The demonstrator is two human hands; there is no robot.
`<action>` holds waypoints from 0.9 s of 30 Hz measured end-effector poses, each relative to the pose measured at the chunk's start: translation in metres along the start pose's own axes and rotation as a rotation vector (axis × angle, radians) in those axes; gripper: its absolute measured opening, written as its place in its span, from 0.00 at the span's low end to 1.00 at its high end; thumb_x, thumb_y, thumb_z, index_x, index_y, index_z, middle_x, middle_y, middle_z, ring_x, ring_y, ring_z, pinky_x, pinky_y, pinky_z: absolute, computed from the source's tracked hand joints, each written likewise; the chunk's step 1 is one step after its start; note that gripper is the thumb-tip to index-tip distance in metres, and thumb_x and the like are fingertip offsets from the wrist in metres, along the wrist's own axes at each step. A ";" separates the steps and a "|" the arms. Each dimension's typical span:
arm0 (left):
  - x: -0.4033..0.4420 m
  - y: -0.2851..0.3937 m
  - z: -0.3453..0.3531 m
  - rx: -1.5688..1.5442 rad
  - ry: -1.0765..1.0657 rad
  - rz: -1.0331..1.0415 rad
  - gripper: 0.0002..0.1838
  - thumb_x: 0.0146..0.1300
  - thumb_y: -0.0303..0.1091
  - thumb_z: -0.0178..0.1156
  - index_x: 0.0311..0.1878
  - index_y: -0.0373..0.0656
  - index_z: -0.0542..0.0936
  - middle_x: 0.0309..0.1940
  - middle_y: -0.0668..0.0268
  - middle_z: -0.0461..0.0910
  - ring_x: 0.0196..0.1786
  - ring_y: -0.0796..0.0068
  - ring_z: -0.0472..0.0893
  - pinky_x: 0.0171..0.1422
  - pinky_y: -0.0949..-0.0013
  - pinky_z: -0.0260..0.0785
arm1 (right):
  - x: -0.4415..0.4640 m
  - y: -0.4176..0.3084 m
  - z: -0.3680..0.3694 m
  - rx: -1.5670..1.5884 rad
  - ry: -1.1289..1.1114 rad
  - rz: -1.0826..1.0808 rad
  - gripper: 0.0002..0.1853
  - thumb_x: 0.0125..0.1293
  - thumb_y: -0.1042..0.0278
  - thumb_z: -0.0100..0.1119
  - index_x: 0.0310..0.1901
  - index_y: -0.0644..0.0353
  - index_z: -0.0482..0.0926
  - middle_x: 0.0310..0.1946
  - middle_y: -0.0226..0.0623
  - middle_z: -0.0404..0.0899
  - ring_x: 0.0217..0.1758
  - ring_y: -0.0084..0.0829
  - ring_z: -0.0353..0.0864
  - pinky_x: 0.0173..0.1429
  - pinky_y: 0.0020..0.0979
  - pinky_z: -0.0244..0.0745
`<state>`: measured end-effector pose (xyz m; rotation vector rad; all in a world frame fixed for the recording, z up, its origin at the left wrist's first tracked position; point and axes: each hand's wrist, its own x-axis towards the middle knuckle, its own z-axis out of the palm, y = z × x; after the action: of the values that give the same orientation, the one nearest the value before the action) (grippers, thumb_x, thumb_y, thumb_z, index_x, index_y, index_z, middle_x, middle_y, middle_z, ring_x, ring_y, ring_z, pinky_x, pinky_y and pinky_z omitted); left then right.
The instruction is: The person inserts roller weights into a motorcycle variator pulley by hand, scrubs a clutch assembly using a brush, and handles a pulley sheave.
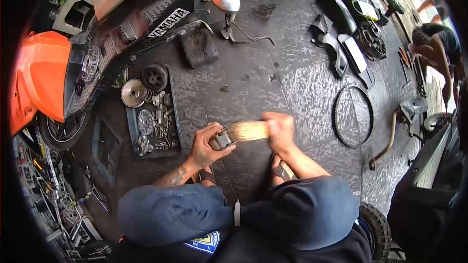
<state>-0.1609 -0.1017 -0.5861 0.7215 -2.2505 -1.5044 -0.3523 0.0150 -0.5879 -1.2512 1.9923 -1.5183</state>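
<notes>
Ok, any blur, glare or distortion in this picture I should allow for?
Head view: fisheye bending, with black corners; washed-out brightness at the upper right; pale patches on the floor, glare or wear, can't tell which; right hand and brush look slightly smeared, probably by motion; left hand looks crisper.

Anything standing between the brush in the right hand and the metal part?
Nothing visible: the brush, in the right hand, reaches up to the metal part in the left hand; blur hides whether they touch.
</notes>
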 end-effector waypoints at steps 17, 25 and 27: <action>-0.010 -0.013 -0.014 -0.072 -0.036 0.048 0.18 0.39 0.32 0.73 0.32 0.34 0.77 0.33 0.62 0.76 0.38 0.69 0.76 0.46 0.67 0.67 | -0.013 0.054 -0.019 -0.167 -0.164 0.060 0.17 0.66 0.59 0.46 0.23 0.60 0.75 0.16 0.46 0.72 0.21 0.50 0.74 0.28 0.43 0.69; -0.010 0.003 -0.020 -0.065 0.006 0.117 0.18 0.39 0.31 0.74 0.29 0.37 0.74 0.25 0.63 0.71 0.32 0.67 0.72 0.40 0.67 0.66 | -0.045 0.092 -0.017 -0.371 -0.248 0.310 0.24 0.69 0.52 0.43 0.26 0.60 0.82 0.15 0.49 0.75 0.20 0.47 0.79 0.28 0.44 0.71; -0.003 0.000 -0.011 -0.090 0.039 0.165 0.18 0.39 0.30 0.74 0.27 0.38 0.72 0.25 0.64 0.70 0.32 0.69 0.70 0.37 0.67 0.64 | -0.012 0.027 -0.022 -0.046 -0.098 0.202 0.21 0.68 0.57 0.44 0.22 0.63 0.73 0.14 0.47 0.70 0.18 0.47 0.74 0.26 0.44 0.66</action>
<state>-0.1527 -0.1083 -0.5818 0.5211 -2.1416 -1.4887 -0.3734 0.0389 -0.6071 -1.0821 2.0317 -1.2987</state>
